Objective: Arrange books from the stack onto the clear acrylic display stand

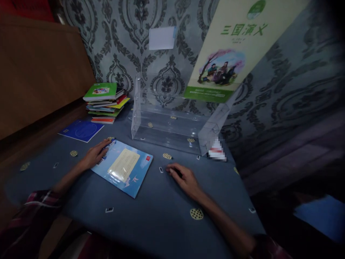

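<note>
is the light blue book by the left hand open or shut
Shut: the light blue book lies flat, one glossy outer face up, with no pages spread. The left hand is at its left edge.

Is a table (229, 201) under a slate-blue tablecloth (151, 216) with yellow fruit prints (196, 214). Carries, just toward nine o'clock from its middle, a light-blue book (124, 166) lying flat; at ten, a dark-blue book (81, 130), also flat; at eleven, an uneven stack of books (104, 104); toward twelve to one, a clear plastic rack (172, 138); at two, a small white item (217, 151), pixelated.
</note>
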`<state>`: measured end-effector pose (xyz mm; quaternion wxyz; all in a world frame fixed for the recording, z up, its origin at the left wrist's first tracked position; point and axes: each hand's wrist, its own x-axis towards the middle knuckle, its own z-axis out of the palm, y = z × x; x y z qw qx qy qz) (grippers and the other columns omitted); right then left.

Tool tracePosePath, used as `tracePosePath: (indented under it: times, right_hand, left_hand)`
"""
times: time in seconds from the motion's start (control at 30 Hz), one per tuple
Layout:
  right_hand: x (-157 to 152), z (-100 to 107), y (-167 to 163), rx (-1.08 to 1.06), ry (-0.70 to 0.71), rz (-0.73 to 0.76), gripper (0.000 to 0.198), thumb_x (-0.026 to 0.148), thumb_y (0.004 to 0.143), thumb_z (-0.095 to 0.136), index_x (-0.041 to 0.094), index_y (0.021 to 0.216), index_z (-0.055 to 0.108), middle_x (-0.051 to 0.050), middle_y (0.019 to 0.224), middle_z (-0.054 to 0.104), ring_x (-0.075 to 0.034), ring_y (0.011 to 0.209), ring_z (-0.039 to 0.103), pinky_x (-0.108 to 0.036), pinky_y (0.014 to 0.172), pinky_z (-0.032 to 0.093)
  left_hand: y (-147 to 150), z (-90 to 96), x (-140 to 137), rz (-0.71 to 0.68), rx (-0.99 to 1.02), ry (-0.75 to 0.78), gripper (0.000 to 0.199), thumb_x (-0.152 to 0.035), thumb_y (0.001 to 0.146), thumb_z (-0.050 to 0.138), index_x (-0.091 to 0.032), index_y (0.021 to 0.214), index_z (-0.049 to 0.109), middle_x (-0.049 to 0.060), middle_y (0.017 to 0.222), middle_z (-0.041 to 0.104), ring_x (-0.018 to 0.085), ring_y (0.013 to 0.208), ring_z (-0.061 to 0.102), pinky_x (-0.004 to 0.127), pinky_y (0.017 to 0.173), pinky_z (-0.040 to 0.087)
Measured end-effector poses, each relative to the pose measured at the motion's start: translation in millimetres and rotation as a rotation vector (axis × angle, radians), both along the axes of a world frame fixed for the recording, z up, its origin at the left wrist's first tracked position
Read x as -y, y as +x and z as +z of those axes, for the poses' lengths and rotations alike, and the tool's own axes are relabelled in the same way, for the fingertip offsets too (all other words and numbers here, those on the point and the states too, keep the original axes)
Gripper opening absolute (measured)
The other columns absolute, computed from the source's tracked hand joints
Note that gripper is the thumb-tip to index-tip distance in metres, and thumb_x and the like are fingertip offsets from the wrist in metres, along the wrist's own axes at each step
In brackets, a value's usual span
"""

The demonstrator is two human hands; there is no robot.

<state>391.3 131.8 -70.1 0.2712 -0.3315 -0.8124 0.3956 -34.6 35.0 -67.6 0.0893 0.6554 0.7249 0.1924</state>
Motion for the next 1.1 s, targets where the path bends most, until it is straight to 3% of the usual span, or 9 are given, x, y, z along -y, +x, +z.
tracePosePath:
  times: [0.3,0.47,0.8,0.93,1.1]
  right_hand:
    - [-8,-9,3,-0.081,0.133,-0.260,0.027,0.032,0.098,0.048,0.022,0.112,0.069,-0.008,0.105,0.074,-0.024,0.097,0.069,-0.037,0.085,0.056]
    - [-10,-10,6,-0.114,0.202,-0.286,0.024,0.030,0.099,0.048,0.022,0.111,0.067,-0.008,0.106,0.072,-0.024,0.100,0.067,-0.037,0.090,0.054]
    - [5,-4,9,0.039,0.504,-0.100,0.026,0.020,0.102,0.044,0.022,0.114,0.067,-0.013,0.121,0.070,-0.027,0.115,0.064,-0.046,0.098,0.050]
    - [6,-7,8,0.143,0.560,0.029,0.026,0.022,0.102,0.046,0.020,0.118,0.066,-0.015,0.128,0.068,-0.029,0.121,0.060,-0.049,0.101,0.050]
    - [6,-8,9,0.186,0.569,0.058,0.028,0.024,0.103,0.046,0.020,0.121,0.066,-0.015,0.131,0.066,-0.029,0.125,0.058,-0.051,0.104,0.049]
  left_hand:
    - [46,-3.6,3,0.028,0.017,0.029,0.067,-0.057,0.095,0.033,-0.019,0.145,0.056,0.010,0.160,0.047,0.030,0.147,0.045,0.045,0.120,0.038]
    - [88,-5.3,-2,-0.001,0.040,0.048,0.063,-0.050,0.096,0.036,-0.015,0.145,0.054,0.015,0.159,0.047,0.031,0.147,0.045,0.047,0.120,0.039]
    - [157,-19.1,-17,-0.146,0.139,0.106,0.060,-0.038,0.098,0.042,-0.016,0.153,0.039,0.017,0.157,0.047,0.030,0.153,0.035,0.054,0.124,0.031]
    - [159,-13.2,-19,-0.179,0.139,0.105,0.057,-0.038,0.099,0.041,-0.017,0.152,0.038,0.016,0.152,0.051,0.029,0.148,0.041,0.049,0.121,0.038]
    - [141,-0.5,-30,-0.238,0.179,0.121,0.049,-0.033,0.098,0.040,-0.015,0.144,0.044,0.015,0.143,0.060,0.026,0.134,0.057,0.046,0.115,0.045]
